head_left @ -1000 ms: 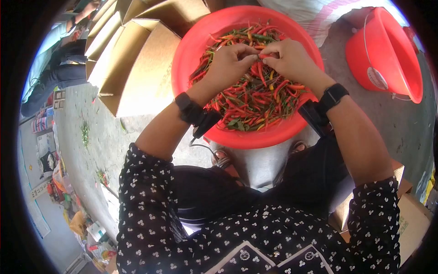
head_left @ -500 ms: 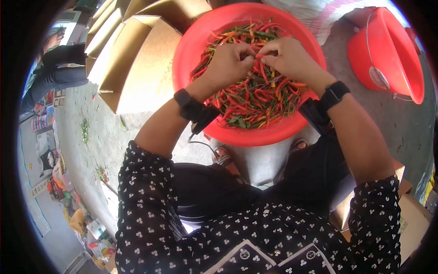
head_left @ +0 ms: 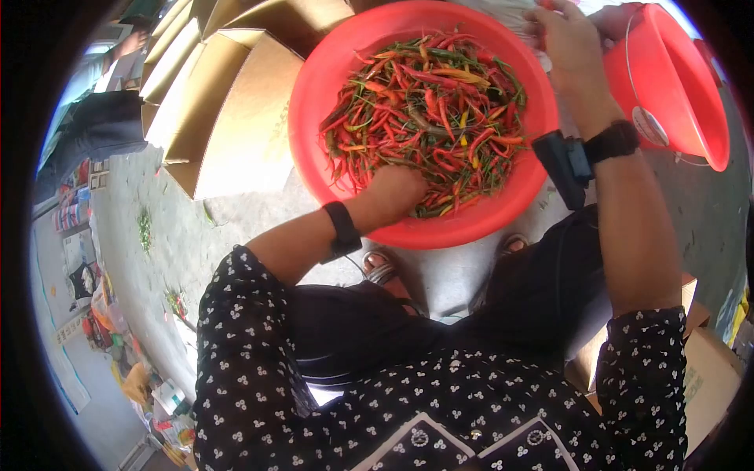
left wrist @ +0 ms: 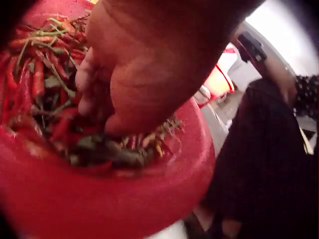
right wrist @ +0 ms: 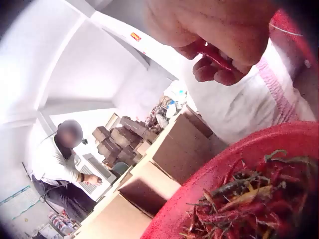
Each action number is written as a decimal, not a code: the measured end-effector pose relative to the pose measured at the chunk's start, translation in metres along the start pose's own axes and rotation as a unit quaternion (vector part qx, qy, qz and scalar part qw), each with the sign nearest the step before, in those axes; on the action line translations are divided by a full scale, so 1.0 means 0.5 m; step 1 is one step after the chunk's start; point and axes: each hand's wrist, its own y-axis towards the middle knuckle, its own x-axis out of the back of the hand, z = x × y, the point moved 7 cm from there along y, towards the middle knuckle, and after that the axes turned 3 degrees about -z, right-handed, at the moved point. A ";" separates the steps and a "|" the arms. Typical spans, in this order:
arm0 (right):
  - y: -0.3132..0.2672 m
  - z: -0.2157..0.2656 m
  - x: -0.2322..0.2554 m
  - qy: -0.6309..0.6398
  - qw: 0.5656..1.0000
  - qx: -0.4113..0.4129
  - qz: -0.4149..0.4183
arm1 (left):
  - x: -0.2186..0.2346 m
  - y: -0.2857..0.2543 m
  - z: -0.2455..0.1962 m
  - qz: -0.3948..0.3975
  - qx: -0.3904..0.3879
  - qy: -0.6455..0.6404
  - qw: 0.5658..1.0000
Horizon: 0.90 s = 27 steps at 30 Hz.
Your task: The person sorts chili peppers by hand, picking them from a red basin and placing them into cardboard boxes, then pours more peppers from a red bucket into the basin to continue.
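Taking the red basin as the landmark, and going from its left: 2 or more cardboard boxes stood just beside its left rim, open flaps up. At the near rim, the left hand was dug into the heap of chillies, red, green and a few yellow, that filled the basin; in the left wrist view its fingers were curled down among the pods, gripping or raking some of them, though which ones could not be told. 1 second earlier both hands had met over the middle of the heap, working 1 chilli between them; they had since parted. The right hand had swung past the basin's far right rim toward the red bucket just beside it, and the right wrist view showed its fingertips pinching a single red chilli. Judged from that split, the pod had been dealt with and was being carried to the bucket while the left hand went for more. Behind the basin lay a white sack.
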 end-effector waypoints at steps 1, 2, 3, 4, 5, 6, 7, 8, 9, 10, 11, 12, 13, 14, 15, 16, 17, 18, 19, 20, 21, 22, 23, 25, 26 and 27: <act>-0.012 0.003 -0.012 -0.052 0.998 -0.004 0.019 | -0.001 0.001 -0.008 0.000 -0.001 0.000 1.000; -0.019 0.008 -0.016 -0.052 0.998 -0.005 0.019 | 0.008 0.001 -0.020 -0.037 -0.025 0.046 0.998; -0.027 0.013 -0.030 -0.079 0.995 0.003 0.054 | 0.018 0.001 -0.031 -0.073 -0.048 0.091 0.992; -0.033 0.017 -0.044 -0.107 0.990 0.011 0.090 | 0.017 0.005 -0.033 -0.073 -0.048 0.092 0.992; -0.038 0.016 -0.051 -0.107 0.990 0.012 0.090 | 0.013 0.011 -0.036 -0.061 -0.056 0.100 0.992; -0.047 0.009 -0.065 -0.103 0.988 0.014 0.116 | 0.008 0.016 -0.035 -0.048 -0.064 0.107 0.991; -0.056 0.000 -0.077 -0.099 0.985 0.016 0.142 | 0.009 0.019 -0.030 -0.049 -0.063 0.108 0.991; -0.061 -0.012 -0.082 -0.099 0.985 0.018 0.143 | 0.007 0.025 -0.020 -0.027 -0.065 0.068 0.995; -0.071 -0.039 -0.100 -0.068 0.977 -0.013 0.203 | 0.005 0.035 -0.008 -0.004 -0.068 0.028 0.997; -0.084 -0.052 -0.113 -0.037 0.964 -0.045 0.259 | 0.020 0.042 0.006 -0.004 -0.071 0.029 0.997; -0.085 -0.058 -0.107 -0.037 0.965 -0.045 0.255 | 0.041 0.048 0.033 -0.009 -0.047 -0.120 0.992; -0.105 -0.077 -0.113 -0.044 0.945 -0.113 0.303 | 0.063 0.053 0.056 -0.012 -0.020 -0.267 0.963; -0.130 -0.089 -0.122 -0.050 0.918 -0.179 0.350 | 0.087 0.057 0.068 -0.012 -0.019 -0.267 0.963; -0.141 -0.088 -0.121 -0.085 0.910 -0.188 0.359 | 0.091 0.057 0.099 0.037 0.082 -0.429 0.899; -0.143 -0.089 -0.124 -0.085 0.909 -0.186 0.362 | 0.085 0.049 0.116 0.082 0.179 -0.573 0.795; -0.147 -0.100 -0.126 -0.095 0.903 -0.198 0.370 | 0.101 0.048 0.117 0.079 0.181 -0.573 0.795; -0.149 -0.109 -0.126 -0.105 0.896 -0.209 0.376 | 0.123 0.053 0.117 0.040 0.164 -0.600 0.782; -0.147 -0.110 -0.128 -0.106 0.896 -0.208 0.377 | 0.140 0.057 0.117 0.002 0.145 -0.626 0.766; -0.148 -0.113 -0.128 -0.102 0.894 -0.217 0.379 | 0.143 0.058 0.116 0.002 0.144 -0.627 0.766; -0.149 -0.118 -0.127 -0.096 0.891 -0.227 0.381 | 0.146 0.060 0.113 0.001 0.138 -0.652 0.745; -0.148 -0.116 -0.127 -0.097 0.891 -0.227 0.381 | 0.149 0.061 0.110 0.001 0.132 -0.677 0.724; -0.150 -0.114 -0.128 -0.099 0.887 -0.227 0.389 | 0.151 0.062 0.110 0.001 0.132 -0.677 0.724; -0.152 -0.114 -0.129 -0.102 0.883 -0.227 0.398 | 0.154 0.062 0.109 0.000 0.130 -0.696 0.706; -0.155 -0.123 -0.133 -0.109 0.877 -0.225 0.410 | 0.161 0.065 0.106 -0.001 0.127 -0.714 0.688; -0.158 -0.127 -0.135 -0.116 0.872 -0.221 0.422 | 0.166 0.067 0.106 -0.013 0.125 -0.716 0.686; -0.160 -0.124 -0.136 -0.117 0.871 -0.221 0.423 | 0.170 0.070 0.107 -0.025 0.124 -0.719 0.684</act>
